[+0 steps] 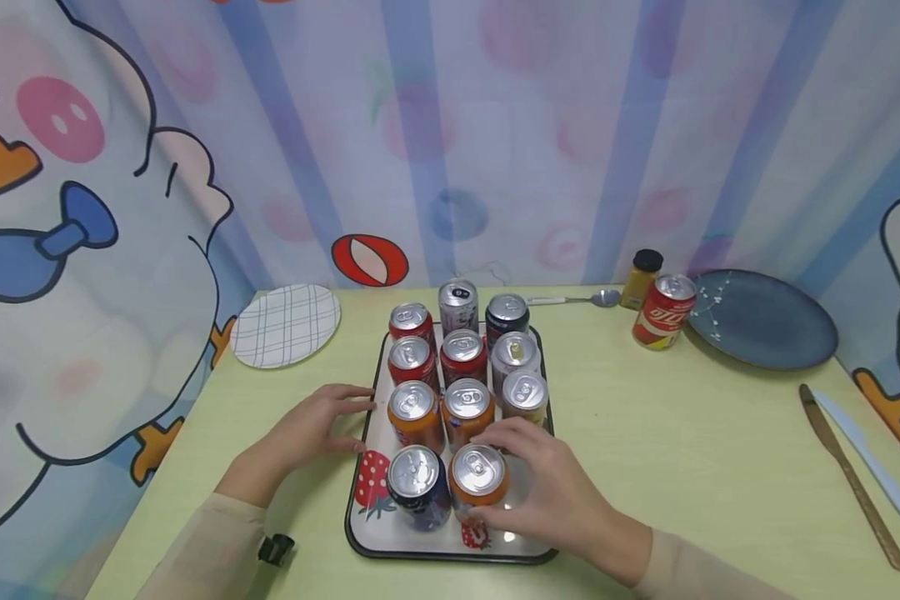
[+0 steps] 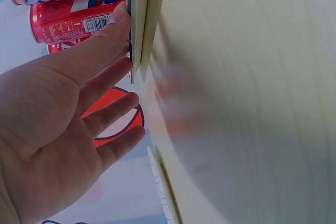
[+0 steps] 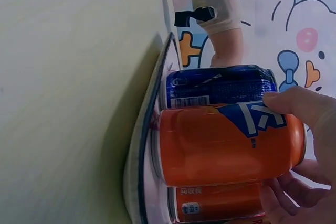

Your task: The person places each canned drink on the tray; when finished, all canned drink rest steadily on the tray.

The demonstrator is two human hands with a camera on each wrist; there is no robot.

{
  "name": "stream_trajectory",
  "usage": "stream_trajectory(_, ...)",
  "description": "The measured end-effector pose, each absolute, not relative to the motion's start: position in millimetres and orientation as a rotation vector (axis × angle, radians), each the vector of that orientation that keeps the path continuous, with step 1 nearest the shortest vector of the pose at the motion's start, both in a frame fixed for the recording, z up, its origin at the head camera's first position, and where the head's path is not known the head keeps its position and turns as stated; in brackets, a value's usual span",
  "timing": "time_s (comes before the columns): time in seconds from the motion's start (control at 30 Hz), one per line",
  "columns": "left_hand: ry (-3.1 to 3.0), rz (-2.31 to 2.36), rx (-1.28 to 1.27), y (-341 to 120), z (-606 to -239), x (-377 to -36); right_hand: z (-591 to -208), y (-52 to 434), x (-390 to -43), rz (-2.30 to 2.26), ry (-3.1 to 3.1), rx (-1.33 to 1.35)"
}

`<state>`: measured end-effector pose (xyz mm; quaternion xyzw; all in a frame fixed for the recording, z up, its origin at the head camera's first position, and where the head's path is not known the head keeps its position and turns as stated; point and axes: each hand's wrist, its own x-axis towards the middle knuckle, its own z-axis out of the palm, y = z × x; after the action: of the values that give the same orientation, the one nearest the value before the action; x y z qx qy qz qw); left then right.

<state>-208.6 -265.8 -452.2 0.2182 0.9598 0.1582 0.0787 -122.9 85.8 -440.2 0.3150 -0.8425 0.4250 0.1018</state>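
A white tray (image 1: 371,533) with a dark rim and strawberry prints carries several soda cans standing upright in rows. My right hand (image 1: 562,492) grips an orange soda can (image 1: 478,483) near its top, in the front row; thumb and fingers lie on opposite sides of it in the right wrist view (image 3: 231,145). Left of this can stands a dark blue can (image 1: 420,492). Behind are two more orange cans (image 1: 414,412), then red cans (image 1: 411,362) and paler ones (image 1: 525,396). My left hand (image 1: 311,429) is at the tray's left edge, its fingers extended and holding nothing.
A checked plate (image 1: 285,325) lies back left. Back right are a red can (image 1: 663,312), a jar with a black lid (image 1: 641,279), a dark plate (image 1: 765,321) and a spoon (image 1: 573,299). A brown knife (image 1: 855,479) and a pale knife (image 1: 870,458) lie on the right.
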Motion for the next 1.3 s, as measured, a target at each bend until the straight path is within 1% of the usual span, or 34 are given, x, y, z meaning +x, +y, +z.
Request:
stream_trajectory(0.23, 2.875, 0.475, 0.650, -267.7, -451.4, -209.0, -436.4, 85.8, -118.6, 1.212, -2.532, 0.914)
stream_trajectory(0.37, 2.876, 0.479, 0.643, -268.6, -450.9, -208.6, -431.3, 93.7, -117.6, 1.222, -2.512, 0.911)
stream_trajectory(0.53, 2.879, 0.477, 0.639, -267.8, -449.6, -208.0, -428.6, 119.9, -123.2, 1.220, -2.460, 0.863)
stream_trajectory(0.73, 2.873, 0.478, 0.613, -266.9, -448.5, -207.6, -426.9, 161.2, -137.0, 1.226, -2.405, 0.680)
stream_trajectory(0.9, 2.874, 0.473, 0.624, -267.4, -448.4, -208.9, -421.4, 193.2, -153.9, 1.220, -2.346, 0.535)
stream_trajectory(1.07, 2.880, 0.467, 0.632, -268.2, -448.7, -210.5, -419.8, 222.6, -180.6, 1.201, -2.278, 0.433)
stream_trajectory(1.3, 2.857, 0.490, 0.635, -267.4, -453.3, -211.0, -431.1, 262.1, -220.2, 1.177, -2.242, 0.308)
